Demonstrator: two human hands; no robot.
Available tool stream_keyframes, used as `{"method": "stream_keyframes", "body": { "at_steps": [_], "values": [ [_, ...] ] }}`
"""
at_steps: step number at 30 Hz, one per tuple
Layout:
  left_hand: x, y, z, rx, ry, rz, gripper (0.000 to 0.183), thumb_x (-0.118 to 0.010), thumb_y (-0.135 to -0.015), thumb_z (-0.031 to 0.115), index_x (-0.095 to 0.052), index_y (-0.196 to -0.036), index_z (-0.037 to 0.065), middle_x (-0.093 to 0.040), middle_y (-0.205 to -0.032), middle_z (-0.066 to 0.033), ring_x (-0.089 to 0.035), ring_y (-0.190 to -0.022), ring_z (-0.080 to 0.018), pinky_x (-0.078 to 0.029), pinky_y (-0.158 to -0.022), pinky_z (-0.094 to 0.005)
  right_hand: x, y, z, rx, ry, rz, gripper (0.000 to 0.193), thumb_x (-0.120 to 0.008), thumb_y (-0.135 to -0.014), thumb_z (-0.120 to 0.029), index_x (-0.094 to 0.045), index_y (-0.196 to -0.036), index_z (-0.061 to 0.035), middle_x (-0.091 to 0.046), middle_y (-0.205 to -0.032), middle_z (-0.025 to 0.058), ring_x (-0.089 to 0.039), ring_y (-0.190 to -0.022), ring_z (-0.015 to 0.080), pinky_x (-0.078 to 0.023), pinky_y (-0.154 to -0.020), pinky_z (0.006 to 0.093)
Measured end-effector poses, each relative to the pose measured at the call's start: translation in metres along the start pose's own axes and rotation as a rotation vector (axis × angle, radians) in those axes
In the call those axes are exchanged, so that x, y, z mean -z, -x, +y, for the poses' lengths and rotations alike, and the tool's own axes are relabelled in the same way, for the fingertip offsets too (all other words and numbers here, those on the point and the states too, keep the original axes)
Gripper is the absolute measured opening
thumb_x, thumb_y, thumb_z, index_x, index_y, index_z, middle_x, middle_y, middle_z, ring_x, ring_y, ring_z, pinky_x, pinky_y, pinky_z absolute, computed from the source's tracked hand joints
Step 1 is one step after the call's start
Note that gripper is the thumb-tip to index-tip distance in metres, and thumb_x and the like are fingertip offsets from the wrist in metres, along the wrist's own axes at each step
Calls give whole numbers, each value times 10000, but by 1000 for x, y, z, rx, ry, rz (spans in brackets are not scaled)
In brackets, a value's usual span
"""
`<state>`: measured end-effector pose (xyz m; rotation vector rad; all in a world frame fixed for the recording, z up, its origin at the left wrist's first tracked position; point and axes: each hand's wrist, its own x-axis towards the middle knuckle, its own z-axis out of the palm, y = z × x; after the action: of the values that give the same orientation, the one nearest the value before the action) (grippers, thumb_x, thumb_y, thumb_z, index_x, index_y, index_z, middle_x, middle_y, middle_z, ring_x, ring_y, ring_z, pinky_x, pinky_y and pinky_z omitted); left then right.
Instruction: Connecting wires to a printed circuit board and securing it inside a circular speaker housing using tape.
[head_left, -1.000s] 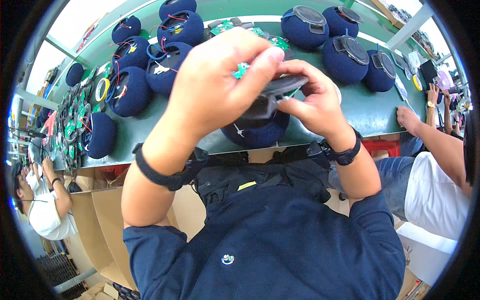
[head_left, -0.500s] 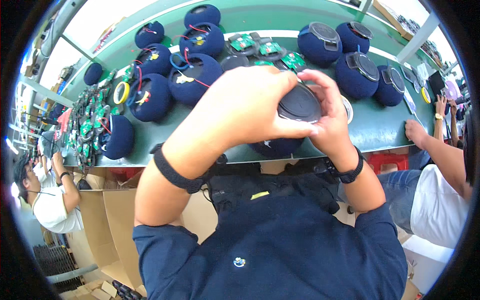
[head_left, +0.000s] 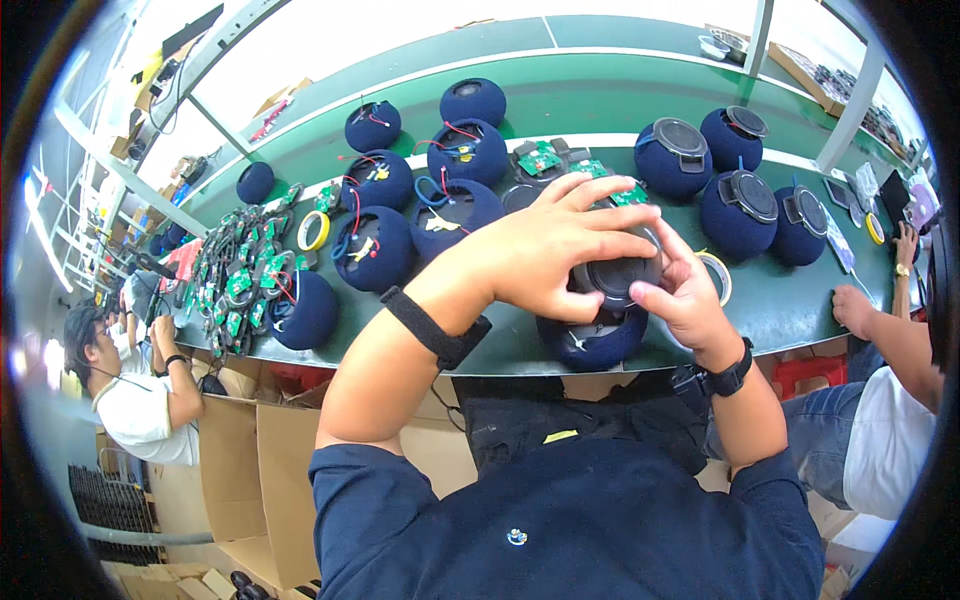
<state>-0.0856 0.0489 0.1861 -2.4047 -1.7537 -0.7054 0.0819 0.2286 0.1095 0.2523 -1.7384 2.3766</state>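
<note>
The left hand (head_left: 565, 245), fingers spread, and the right hand (head_left: 692, 308), thumb at the rim, grip a black round cap (head_left: 613, 282) over a navy fabric ball (head_left: 592, 352) at the near edge of the green bench (head_left: 775, 315), where uneven thumb pressure could tip the cap loose.

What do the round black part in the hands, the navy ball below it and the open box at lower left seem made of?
Round black part: probably plastic, going by its smooth, faintly glossy face.
Navy ball: apparently fabric-covered, its surface matte and soft-looking; the core isn't clear.
Open box: most likely cardboard, judging by its dull brown panels.
</note>
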Motion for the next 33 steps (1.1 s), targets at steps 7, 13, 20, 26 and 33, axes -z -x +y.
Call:
{"method": "stream_keyframes", "body": {
  "at_steps": [7, 13, 20, 26, 33],
  "values": [
    [-17, -2, 46, 371, -390, 191, 676, -791, -833, 508, -657, -1334, 75, -591, -1393, -217, -625, -1193, -364, -484, -972, -460, -18, 0, 7, 70, -4, 378, 608, -648, -986, 7, -373, -1528, 34, -657, -1337, 158, -655, -1198, 196, -513, -1054, 337],
    [-11, -6, 46, 517, -176, 63, 765, -838, -800, 476, -603, -1401, 67, -586, -1380, -218, -617, -1204, -392, -484, -994, -478, -16, 8, 8, 90, -58, 331, 617, -677, -979, -53, -367, -1510, 0, -628, -1354, 158, -613, -1237, 199, -476, -1085, 347],
    [-5, 7, -6, 71, 278, 31, 842, -830, -779, 216, -487, -1538, 88, -495, -1529, -203, -466, -1420, -420, -347, -1202, -508, 1, 9, 24, 92, -85, 188, 981, -880, -853, -333, -286, -1561, -2, -528, -1476, 127, -545, -1356, 247, -393, -1176, 382],
    [1, 11, -4, 81, 256, -167, 811, -693, -836, 146, -435, -1604, 174, -238, -1702, -257, -143, -1590, -470, -189, -1275, -552, -6, 6, 15, 67, -28, 146, 1016, -899, -820, -189, -260, -1588, 2, -562, -1461, 128, -581, -1337, 236, -436, -1145, 371],
    [-21, -11, 52, 510, -345, 249, 963, -776, -828, 606, -502, -1471, -57, -616, -1276, -389, -695, -1093, -489, -588, -903, -476, -37, 1, 32, 223, 150, 341, 806, -810, -897, -69, -295, -1515, -14, -633, -1368, 174, -635, -1249, 234, -511, -1043, 352]
  ]
}}
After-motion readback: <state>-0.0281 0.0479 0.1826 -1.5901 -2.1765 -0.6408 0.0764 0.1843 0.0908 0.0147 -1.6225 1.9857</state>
